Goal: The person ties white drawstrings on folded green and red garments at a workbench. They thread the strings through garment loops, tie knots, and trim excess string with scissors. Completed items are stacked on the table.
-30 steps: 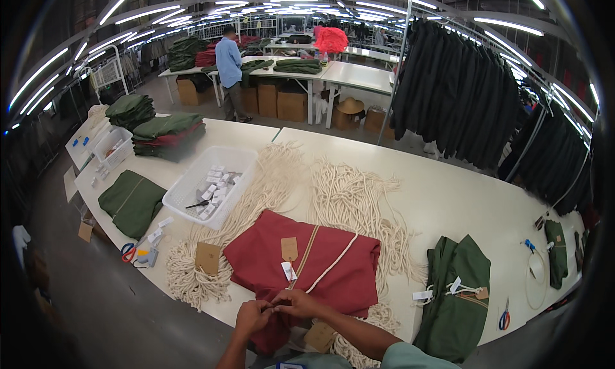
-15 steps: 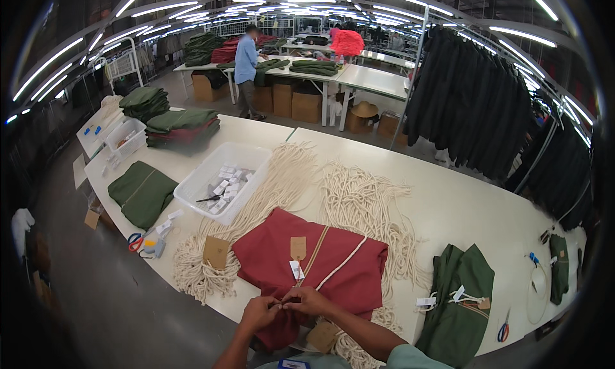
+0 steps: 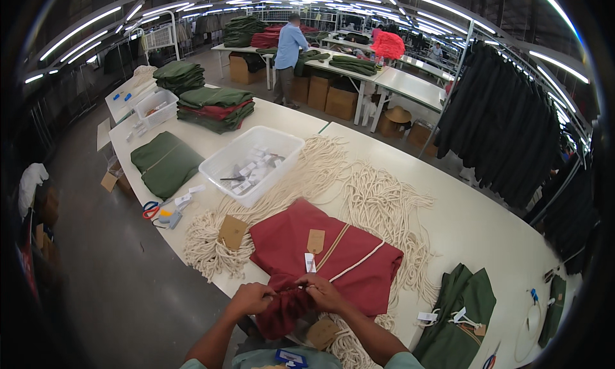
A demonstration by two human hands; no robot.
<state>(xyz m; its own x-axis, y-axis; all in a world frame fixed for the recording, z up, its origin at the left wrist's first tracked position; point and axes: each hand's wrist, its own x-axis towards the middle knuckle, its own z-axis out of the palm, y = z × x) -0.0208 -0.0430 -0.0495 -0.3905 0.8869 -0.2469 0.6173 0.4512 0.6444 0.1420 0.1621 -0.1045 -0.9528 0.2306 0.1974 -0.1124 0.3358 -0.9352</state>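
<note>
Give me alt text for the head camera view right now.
A person's left hand and right hand hold the bunched near part of a maroon cloth on a white table. Cream cords lie beside it, a white plastic basket of white tags stands beyond, and folded green cloth lies on both sides.

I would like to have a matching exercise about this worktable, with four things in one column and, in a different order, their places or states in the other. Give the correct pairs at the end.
Things
1. Large white rectangular plastic basket
2. Dark red fabric piece
3. Grey-and-yellow hand tool
4. Folded dark green bundle with white tags

Places or states
A. Beside scissors with red and blue handles
B. Held at its edge by the left hand and right hand
C. To the right of the dark red fabric piece
D. Containing small white labels

Correct pairs: 1-D, 2-B, 3-A, 4-C
</note>
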